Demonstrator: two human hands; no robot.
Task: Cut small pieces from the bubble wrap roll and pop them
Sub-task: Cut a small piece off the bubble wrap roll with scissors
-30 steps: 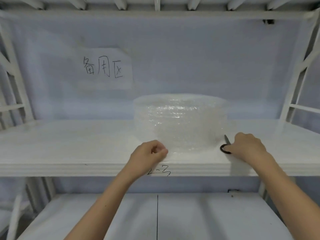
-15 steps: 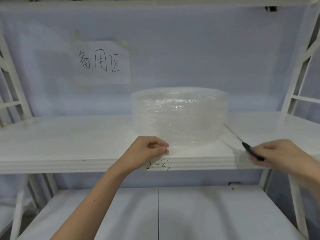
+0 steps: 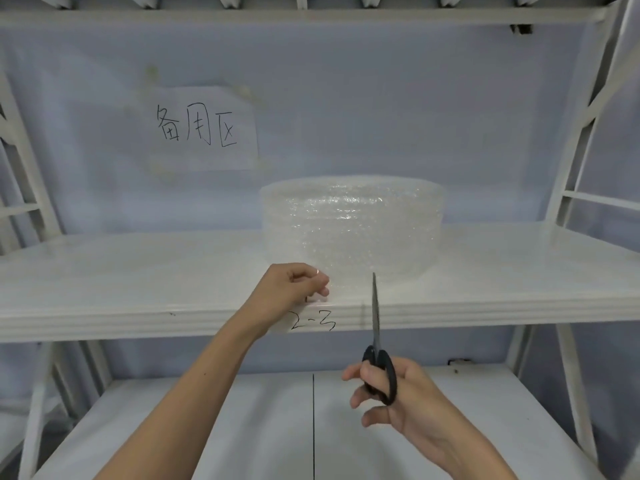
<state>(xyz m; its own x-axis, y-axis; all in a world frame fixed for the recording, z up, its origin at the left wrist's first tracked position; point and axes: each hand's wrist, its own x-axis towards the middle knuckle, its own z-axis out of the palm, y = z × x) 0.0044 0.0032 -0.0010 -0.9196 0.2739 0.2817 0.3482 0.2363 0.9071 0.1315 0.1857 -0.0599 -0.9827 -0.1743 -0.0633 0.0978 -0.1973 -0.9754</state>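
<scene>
A clear bubble wrap roll (image 3: 353,226) stands on the white middle shelf (image 3: 138,282). Its loose end lies flat towards the shelf's front edge, where my left hand (image 3: 294,289) pinches it with curled fingers. My right hand (image 3: 398,393) is below the shelf edge and grips black-handled scissors (image 3: 376,341). The blades are together and point straight up, with the tip just in front of the roll's loose end, a little right of my left hand.
A paper sign with handwriting (image 3: 201,129) hangs on the back wall. The shelf's front edge carries the mark "2-3" (image 3: 313,322). White frame uprights (image 3: 571,168) stand on both sides. A lower white shelf (image 3: 242,427) lies beneath my arms.
My right hand lifted the scissors from the shelf beside the roll, drew them out to the right, then brought them down and to the middle with blades upright. My left hand has kept its hold.
</scene>
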